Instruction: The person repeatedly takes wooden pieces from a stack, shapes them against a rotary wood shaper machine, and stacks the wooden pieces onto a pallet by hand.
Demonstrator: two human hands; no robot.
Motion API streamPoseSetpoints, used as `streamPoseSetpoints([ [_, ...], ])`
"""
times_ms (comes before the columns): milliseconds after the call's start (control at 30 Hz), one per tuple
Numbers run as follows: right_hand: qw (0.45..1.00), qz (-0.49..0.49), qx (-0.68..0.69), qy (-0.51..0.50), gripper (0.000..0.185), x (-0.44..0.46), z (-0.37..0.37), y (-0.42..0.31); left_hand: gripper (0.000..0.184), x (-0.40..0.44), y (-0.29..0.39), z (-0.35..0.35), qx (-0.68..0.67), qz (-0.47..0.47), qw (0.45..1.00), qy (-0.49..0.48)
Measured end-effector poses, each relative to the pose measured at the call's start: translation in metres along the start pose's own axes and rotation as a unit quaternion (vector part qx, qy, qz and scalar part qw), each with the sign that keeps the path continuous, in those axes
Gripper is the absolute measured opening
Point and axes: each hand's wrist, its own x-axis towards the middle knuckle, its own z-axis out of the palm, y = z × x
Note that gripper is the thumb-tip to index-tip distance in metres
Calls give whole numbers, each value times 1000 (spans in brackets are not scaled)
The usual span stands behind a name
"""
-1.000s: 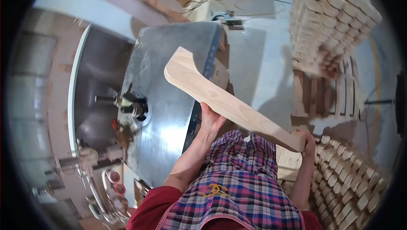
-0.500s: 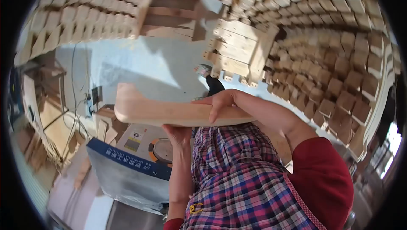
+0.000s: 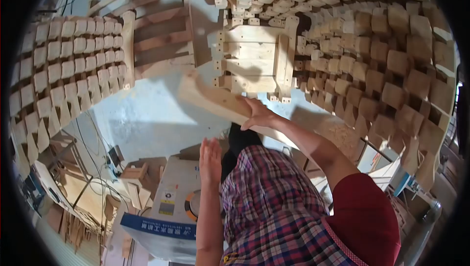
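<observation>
A long, pale wooden piece (image 3: 215,97) with a curved, raised end is held out in front of me, slanting from upper left down to the right. My right hand (image 3: 258,113) grips it near the middle, thumb on the near side and fingers over the top. Its right end is partly hidden by my forearm. My left hand (image 3: 210,162) is off the wood, below it, with fingers stretched upward and nothing in the palm. Just left of that hand is a light-coloured machine (image 3: 178,182) with a round, orange-edged disc and a blue label strip.
Stacked wooden parts (image 3: 372,65) rise at the right, and more stacks (image 3: 73,55) stand at the left. A slatted wooden stack (image 3: 252,53) sits ahead on the blue floor (image 3: 147,111). Cables (image 3: 100,158) hang at the left beside wood offcuts (image 3: 134,175).
My left hand has let go of the wooden piece and opened. My right hand has carried the piece forward and tilted it, and the camera view has shifted.
</observation>
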Motion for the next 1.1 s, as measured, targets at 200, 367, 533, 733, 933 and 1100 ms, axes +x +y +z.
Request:
streamPoseSetpoints([
  [200, 916, 206, -120, 322, 98, 122, -72, 131, 48, 46, -18, -60, 123, -106, 982, 97],
  [367, 827, 354, -139, 413, 93, 211, -132, 186, 42, 98, -31, -115, 127, -116, 969, 179],
  [533, 761, 402, -152, 485, 92, 272, -170, 225, 39, 136, -48, -137, 155, -134, 957, 205],
  [733, 724, 399, -172, 535, 91, 297, -164, 242, 39, 146, -65, -121, 192, -160, 953, 171],
  [933, 736, 394, -178, 520, 93, 307, -164, 247, 36, 147, -61, -105, 217, -170, 945, 174],
  [1100, 728, 370, -281, 503, 91, 302, -168, 256, 34, 143, -55, -107, 212, -161, 947, 178],
])
